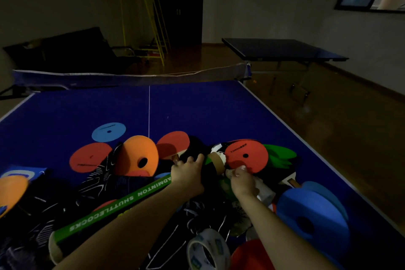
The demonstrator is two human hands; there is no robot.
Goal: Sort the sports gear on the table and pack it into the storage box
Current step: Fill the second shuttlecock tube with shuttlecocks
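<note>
Nearest the camera, a roll of printed tape (207, 250) stands on edge at the table's near edge, its lower part cut off by the frame. Just to its right a red shape (249, 256) is mostly out of view, and beyond that a thick blue foam disc (313, 219) with a dark centre hole tilts near the table's right edge.

Both forearms reach into the dim pile of gear spread along the near edge. The left hand (187, 172) curls its fingers over dark fabric (195, 151) at the middle of the heap; what lies under the palm is hidden. The right hand (242, 180) pinches something pale and white against the lower rim of a red disc (246, 155); I cannot make out what that white thing is. Green foam shapes (280, 155) poke out behind the red disc.

A green tube (114, 208) lettered BADMINTON SHUTTLECOCKS runs diagonally under the left forearm. Further in lie an upright orange disc (137, 155), flat red discs and a light blue disc (109, 131) on the blue table (65, 114). Dark patterned cloth at the near left corner is too murky to identify.
</note>
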